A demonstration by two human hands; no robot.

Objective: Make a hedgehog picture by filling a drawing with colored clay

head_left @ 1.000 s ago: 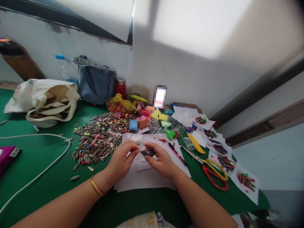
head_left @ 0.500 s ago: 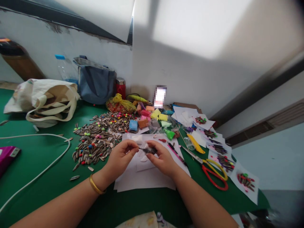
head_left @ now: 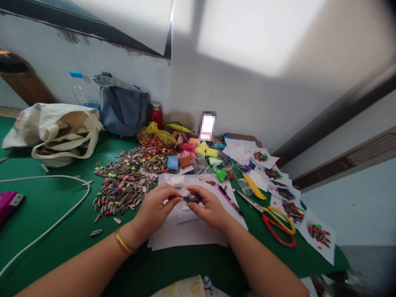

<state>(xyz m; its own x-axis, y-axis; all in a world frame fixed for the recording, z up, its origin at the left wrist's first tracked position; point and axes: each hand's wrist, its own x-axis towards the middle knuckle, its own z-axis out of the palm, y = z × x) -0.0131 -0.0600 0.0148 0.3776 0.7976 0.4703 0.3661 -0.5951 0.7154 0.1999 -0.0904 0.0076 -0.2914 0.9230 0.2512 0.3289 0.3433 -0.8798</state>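
Note:
My left hand [head_left: 156,208] and my right hand [head_left: 208,208] meet over a stack of white paper sheets [head_left: 192,231] on the green table [head_left: 55,206]. Both pinch a small clear plastic packet with a dark lump inside [head_left: 190,199], held just above the paper. A gold bangle [head_left: 122,243] circles my left wrist. A heap of striped sunflower seeds with coloured clay dots [head_left: 130,179] lies just left of my left hand.
Red-and-yellow scissors [head_left: 275,227], a yellow cutter [head_left: 255,187] and paper cards with seed pictures [head_left: 318,233] lie to the right. Coloured clay packets [head_left: 198,152] sit behind. Bags [head_left: 58,128] and a bottle stand by the wall; a white cable [head_left: 55,198] crosses the left.
My fingers have shifted slightly on the small packet between the frames; both hands stay over the paper in nearly the same place.

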